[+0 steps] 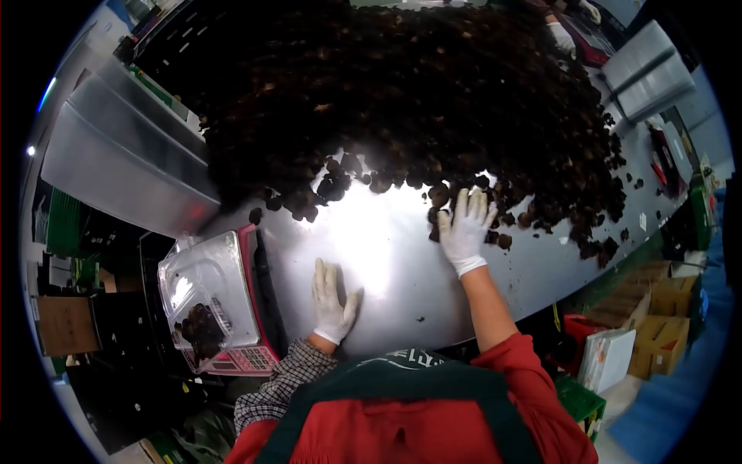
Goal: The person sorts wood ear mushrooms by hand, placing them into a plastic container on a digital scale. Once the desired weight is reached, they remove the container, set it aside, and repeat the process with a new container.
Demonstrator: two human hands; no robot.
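Note:
My left hand [332, 303], in a white glove, lies on the shiny metal table [390, 267] with its fingers stretched out and nothing in it. My right hand [466, 232], gloved as well, reaches to the near edge of a wide heap of dark brown pieces [417, 100] that look like dried mushrooms. Its fingers are spread over several loose pieces, and its palm faces down. To the left of my left hand sits a red and silver scale [251, 358] with a keypad. On it a clear plastic container [202, 271] holds a small batch of dark pieces [202, 331].
A tall stack of clear plastic containers [124, 147] stands on the left, with another stack [649, 73] at the far right. Across the heap shows another person's gloved hand [562, 39]. Cardboard boxes [661, 336] and a green crate [578, 402] sit below right.

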